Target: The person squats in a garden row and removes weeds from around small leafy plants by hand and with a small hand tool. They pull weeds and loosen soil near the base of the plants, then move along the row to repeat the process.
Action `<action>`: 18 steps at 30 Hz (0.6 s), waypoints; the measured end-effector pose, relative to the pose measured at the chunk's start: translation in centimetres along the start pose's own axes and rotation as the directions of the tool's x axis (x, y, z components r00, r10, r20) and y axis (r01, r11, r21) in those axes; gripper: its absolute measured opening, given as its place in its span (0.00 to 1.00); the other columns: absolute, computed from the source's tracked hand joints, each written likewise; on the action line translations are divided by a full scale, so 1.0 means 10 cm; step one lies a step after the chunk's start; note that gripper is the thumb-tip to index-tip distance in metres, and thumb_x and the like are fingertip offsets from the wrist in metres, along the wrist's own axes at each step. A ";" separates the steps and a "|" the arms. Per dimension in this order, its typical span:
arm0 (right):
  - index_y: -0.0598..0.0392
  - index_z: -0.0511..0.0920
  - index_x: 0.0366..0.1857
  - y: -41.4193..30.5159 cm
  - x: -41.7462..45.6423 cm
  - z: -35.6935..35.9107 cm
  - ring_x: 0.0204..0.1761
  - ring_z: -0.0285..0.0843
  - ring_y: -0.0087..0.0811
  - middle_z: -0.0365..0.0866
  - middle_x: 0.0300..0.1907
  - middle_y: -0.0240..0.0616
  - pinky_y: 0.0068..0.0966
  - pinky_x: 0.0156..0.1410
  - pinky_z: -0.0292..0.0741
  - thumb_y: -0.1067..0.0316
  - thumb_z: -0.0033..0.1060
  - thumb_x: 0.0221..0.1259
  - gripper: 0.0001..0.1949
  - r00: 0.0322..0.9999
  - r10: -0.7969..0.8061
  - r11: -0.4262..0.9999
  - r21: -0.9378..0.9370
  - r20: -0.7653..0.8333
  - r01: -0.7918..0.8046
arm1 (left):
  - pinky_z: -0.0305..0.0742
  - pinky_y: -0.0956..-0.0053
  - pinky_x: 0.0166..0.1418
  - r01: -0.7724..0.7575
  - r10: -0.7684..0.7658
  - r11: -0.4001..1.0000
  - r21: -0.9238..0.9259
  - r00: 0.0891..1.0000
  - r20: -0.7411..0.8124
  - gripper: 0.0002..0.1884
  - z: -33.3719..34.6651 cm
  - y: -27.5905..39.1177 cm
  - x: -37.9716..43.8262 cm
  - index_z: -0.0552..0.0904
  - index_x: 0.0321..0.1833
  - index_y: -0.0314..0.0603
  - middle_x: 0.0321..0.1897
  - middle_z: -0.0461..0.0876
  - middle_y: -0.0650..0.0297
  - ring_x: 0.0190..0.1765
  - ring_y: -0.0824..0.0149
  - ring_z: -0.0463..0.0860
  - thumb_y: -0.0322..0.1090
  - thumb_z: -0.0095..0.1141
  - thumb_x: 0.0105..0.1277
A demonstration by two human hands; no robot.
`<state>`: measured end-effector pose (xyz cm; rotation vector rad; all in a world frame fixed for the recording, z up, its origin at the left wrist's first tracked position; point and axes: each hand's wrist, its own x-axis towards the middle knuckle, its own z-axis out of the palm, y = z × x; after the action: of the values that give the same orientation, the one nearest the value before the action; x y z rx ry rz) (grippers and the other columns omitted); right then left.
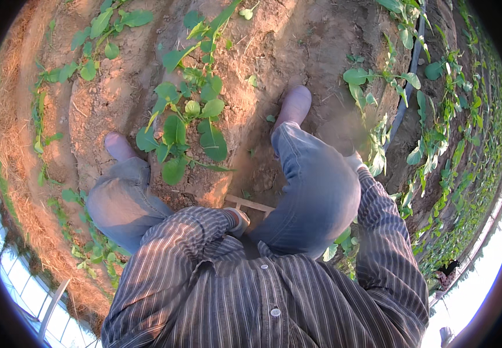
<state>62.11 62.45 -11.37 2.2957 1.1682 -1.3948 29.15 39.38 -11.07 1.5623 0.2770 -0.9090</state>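
My left hand (241, 222), in a pale glove, hangs low between my legs, just below a pale, narrow frame of bars (253, 203) at ground level. Whether it touches the frame cannot be made out, and its fingers are mostly hidden. My right hand (355, 161), in a whitish glove, is beside my right knee, which covers part of it. A blurred patch also veils its fingers, so what it holds is unclear. Leafy green plants (377, 150) stand right by it. Between my feet grows a larger broad-leaved plant (190, 126) on a soil ridge.
My boots (295, 104) are planted on either side of the ridge. A dark irrigation pipe (412, 69) runs along the row at right. More leafy plants (98, 30) grow at upper left, beside dry straw (16, 130). Another person (446, 276) is partly visible at the far right.
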 end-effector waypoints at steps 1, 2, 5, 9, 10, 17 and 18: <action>0.59 0.69 0.61 0.03 0.02 0.00 0.52 0.81 0.37 0.81 0.52 0.46 0.31 0.58 0.78 0.65 0.76 0.48 0.33 1.000 -0.001 1.000 -0.009 -0.001 0.001 | 0.77 0.60 0.53 -0.001 0.000 1.000 -0.022 1.000 -0.021 0.18 -0.01 -0.01 -0.01 0.87 0.44 0.43 0.45 0.86 0.53 0.50 0.54 0.84 0.40 0.58 0.50; 0.59 0.71 0.60 0.08 0.01 0.00 0.53 0.80 0.37 0.81 0.52 0.47 0.30 0.60 0.76 0.63 0.76 0.47 0.33 1.000 0.005 1.000 -0.014 -0.008 -0.006 | 0.77 0.59 0.53 -0.026 0.027 1.000 -0.017 0.999 0.026 0.18 -0.07 -0.03 -0.01 0.87 0.45 0.47 0.46 0.85 0.51 0.52 0.53 0.83 0.40 0.58 0.51; 0.60 0.73 0.57 0.10 0.05 0.02 0.54 0.80 0.38 0.82 0.52 0.48 0.30 0.61 0.75 0.62 0.78 0.45 0.33 0.992 0.117 0.992 -0.046 -0.052 -0.119 | 0.77 0.59 0.54 -0.104 0.105 0.993 -0.051 0.994 0.021 0.19 -0.13 -0.17 0.08 0.86 0.47 0.50 0.45 0.85 0.51 0.52 0.52 0.83 0.41 0.58 0.50; 0.61 0.73 0.57 0.13 -0.06 0.11 0.54 0.80 0.38 0.82 0.52 0.48 0.30 0.61 0.75 0.62 0.78 0.45 0.33 0.978 0.206 0.978 0.003 -0.026 -0.206 | 0.77 0.58 0.53 -0.126 0.117 0.968 -0.217 0.992 -0.053 0.21 -0.23 -0.41 0.10 0.86 0.49 0.56 0.45 0.85 0.52 0.52 0.53 0.83 0.39 0.58 0.49; 0.61 0.73 0.57 0.13 -0.04 0.14 0.54 0.80 0.38 0.82 0.52 0.48 0.30 0.61 0.75 0.62 0.78 0.45 0.33 0.974 0.225 0.974 0.013 -0.016 -0.224 | 0.77 0.57 0.53 -0.092 0.091 0.969 -0.230 0.996 -0.015 0.21 -0.34 -0.41 0.04 0.85 0.50 0.56 0.46 0.85 0.53 0.52 0.53 0.83 0.39 0.58 0.49; 0.61 0.73 0.57 -0.02 0.07 0.20 0.54 0.80 0.38 0.82 0.52 0.48 0.30 0.60 0.75 0.61 0.78 0.44 0.33 0.942 0.330 0.942 0.043 0.068 -0.333 | 0.76 0.57 0.54 -0.136 0.148 0.977 -0.167 0.987 0.064 0.24 -0.87 -0.22 -0.37 0.83 0.55 0.50 0.51 0.84 0.55 0.55 0.55 0.82 0.43 0.59 0.52; 0.61 0.73 0.57 -0.01 0.05 0.18 0.54 0.80 0.38 0.82 0.52 0.48 0.30 0.60 0.75 0.61 0.78 0.44 0.33 0.936 0.343 0.937 0.035 0.080 -0.347 | 0.77 0.58 0.54 -0.108 0.112 0.980 -0.167 0.994 0.013 0.24 -0.90 -0.10 -0.47 0.84 0.53 0.47 0.52 0.84 0.55 0.55 0.56 0.82 0.44 0.61 0.51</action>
<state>60.97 61.82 -12.74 2.3180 0.6713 -1.3680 28.84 49.43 -9.10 1.3991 0.2423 -0.7962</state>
